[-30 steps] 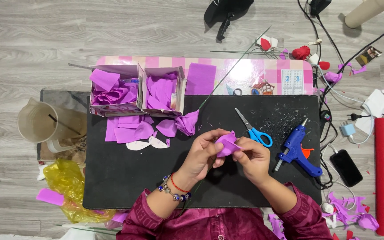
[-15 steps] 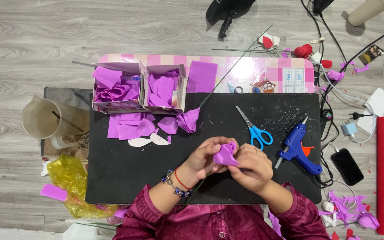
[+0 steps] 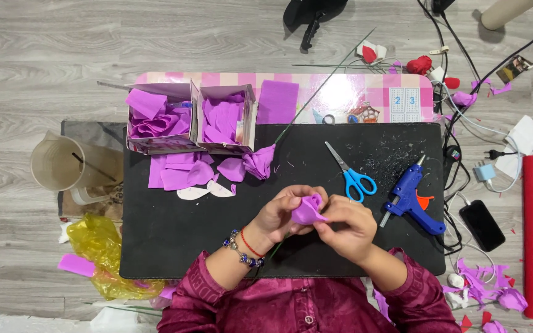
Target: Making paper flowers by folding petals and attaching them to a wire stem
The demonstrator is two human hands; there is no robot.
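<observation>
Purple paper flower bud (image 3: 308,209), held above the black mat (image 3: 168,234) on the desk: our left hand (image 3: 282,216) cups it steady while the right hand (image 3: 347,225) fingers pinch a petal against it. Blue scissors (image 3: 353,176) and glue gun (image 3: 411,197) lie near.

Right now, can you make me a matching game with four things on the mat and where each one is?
Things:
1. scissors
2. glue gun
3. purple paper flower
4. finished purple bud

Places:
A. between both hands
B. at the end of a green wire, below the boxes
C. right side of the mat, near the cables
D. middle of the mat, blue handles

Pairs: 1-D, 2-C, 3-A, 4-B
</observation>
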